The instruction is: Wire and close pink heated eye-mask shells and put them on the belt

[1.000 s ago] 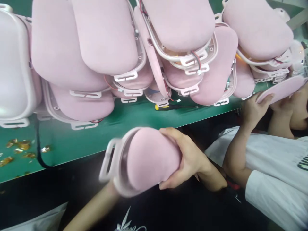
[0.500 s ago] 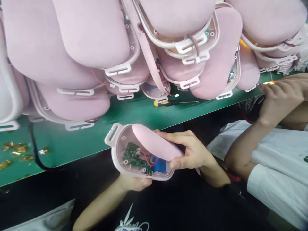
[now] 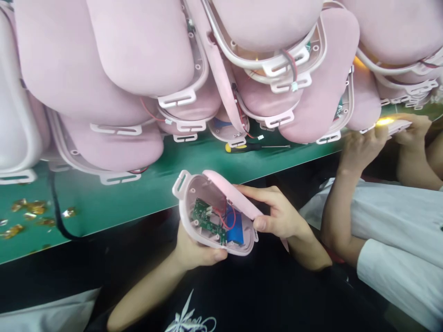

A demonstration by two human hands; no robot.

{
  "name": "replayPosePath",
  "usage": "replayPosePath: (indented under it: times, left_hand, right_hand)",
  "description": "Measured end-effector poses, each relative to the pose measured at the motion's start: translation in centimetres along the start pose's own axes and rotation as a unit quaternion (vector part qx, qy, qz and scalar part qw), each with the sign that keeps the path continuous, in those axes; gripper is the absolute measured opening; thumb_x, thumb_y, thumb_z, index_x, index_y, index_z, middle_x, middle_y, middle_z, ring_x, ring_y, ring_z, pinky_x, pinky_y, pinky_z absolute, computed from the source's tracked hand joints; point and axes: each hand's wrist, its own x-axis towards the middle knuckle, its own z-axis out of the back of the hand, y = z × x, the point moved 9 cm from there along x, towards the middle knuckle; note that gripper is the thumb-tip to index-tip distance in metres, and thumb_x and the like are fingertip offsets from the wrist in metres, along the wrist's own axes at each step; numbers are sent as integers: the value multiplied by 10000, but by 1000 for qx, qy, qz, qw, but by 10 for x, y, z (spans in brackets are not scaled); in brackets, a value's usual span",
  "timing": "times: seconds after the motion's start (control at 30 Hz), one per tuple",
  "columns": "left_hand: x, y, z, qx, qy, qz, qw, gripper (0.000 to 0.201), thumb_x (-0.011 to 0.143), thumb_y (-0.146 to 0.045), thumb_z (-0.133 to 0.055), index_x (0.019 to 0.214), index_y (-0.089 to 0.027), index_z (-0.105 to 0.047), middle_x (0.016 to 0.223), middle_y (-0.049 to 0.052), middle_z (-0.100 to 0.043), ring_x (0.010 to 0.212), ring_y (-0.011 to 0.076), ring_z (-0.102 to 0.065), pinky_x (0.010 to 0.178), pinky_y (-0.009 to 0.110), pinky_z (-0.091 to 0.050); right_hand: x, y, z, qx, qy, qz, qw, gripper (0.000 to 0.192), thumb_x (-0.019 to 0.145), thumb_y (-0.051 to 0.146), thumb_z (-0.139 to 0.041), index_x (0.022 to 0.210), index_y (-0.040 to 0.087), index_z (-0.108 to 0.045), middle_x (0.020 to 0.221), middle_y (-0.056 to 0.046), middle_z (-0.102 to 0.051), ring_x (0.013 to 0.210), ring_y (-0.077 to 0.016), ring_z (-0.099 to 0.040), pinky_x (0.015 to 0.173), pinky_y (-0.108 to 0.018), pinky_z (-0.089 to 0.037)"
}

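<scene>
Pink shell (image 3: 194,196), one, opened, held off the green bench's near edge (image 3: 138,198): left hand (image 3: 194,249) fingers gripping beneath, right hand (image 3: 277,216) pinching its padded cover (image 3: 231,193). Inside: one circuit board (image 3: 206,220), one blue battery (image 3: 235,228).

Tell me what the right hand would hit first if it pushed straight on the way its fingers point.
The right hand points left, fingertips already on the pink padded cover. Going on, it would press that cover down toward the open shell with its circuit board, cradled by the left hand. Depth is uncertain.
</scene>
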Motion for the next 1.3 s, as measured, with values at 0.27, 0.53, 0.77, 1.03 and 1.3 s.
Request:
replayPosePath:
  times: [0.27,0.53,0.77,1.03,1.3]
  left_hand:
    - [4,-5,-6,7,48,-13,999,464,684,-397,-1027,1074,-202,-870,923,102,-868,797,317,-840,784,419,-731]
    - [5,-7,-8,15,61,-11,998,478,695,-428,-1021,1086,-200,-869,881,95,-856,783,328,-839,770,444,-735]
    - [4,-2,-6,27,65,-3,998,530,692,-405,-1019,1137,-183,-837,909,103,-860,750,298,-826,708,391,-717]
    - [6,7,2,60,50,23,997,765,648,-479,-1027,1299,-165,-777,1233,174,-827,1221,406,-781,1073,504,-650]
    - [7,-4,-9,102,122,-50,986,909,807,-808,-806,1500,-250,-619,1339,160,-772,1215,368,-782,1056,527,-662]
  right_hand:
    - [-3,-2,-2,-33,13,-11,999,770,983,716,-698,1595,260,-598,1585,-75,-637,1383,-245,-719,1205,-325,-566]
    - [-9,2,0,-103,-21,45,993,738,999,682,-702,1600,270,-591,1509,-72,-709,1259,-234,-792,1081,-294,-650]
    - [-11,11,-2,-148,-27,102,983,818,952,624,-797,1644,278,-529,1533,-86,-691,1300,-242,-771,1122,-289,-632]
    - [-10,13,-11,-263,-25,124,956,839,965,761,-679,1648,297,-529,1464,-85,-742,1300,-246,-740,1124,-400,-609]
    - [-6,20,-17,-385,15,125,914,720,1053,778,-450,1493,263,-692,1484,-137,-625,1365,-281,-559,1183,-512,-452]
